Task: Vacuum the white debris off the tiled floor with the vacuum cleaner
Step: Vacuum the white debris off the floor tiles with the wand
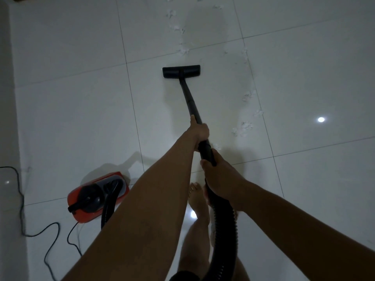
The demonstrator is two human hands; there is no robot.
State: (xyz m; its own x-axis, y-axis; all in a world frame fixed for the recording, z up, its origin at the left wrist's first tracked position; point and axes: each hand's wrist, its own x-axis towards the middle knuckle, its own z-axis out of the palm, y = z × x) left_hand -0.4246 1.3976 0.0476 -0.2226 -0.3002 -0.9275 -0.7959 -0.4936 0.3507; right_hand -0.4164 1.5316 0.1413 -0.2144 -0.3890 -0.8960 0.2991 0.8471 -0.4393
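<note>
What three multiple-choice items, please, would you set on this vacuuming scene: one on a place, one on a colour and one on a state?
1. Where is the vacuum body?
A. on a shelf
B. to the person's right
C. low down to the person's left

2. What colour is its casing?
A. blue
B. red
C. yellow

3. What is the left hand doing?
A. gripping the wand
B. hanging open
C. holding a cloth

Answers:
1 C, it sits at the lower left of the head view.
2 B, the shell is red with black parts.
3 A, its fingers wrap the wand, while the right hand grips the hose end.
</note>
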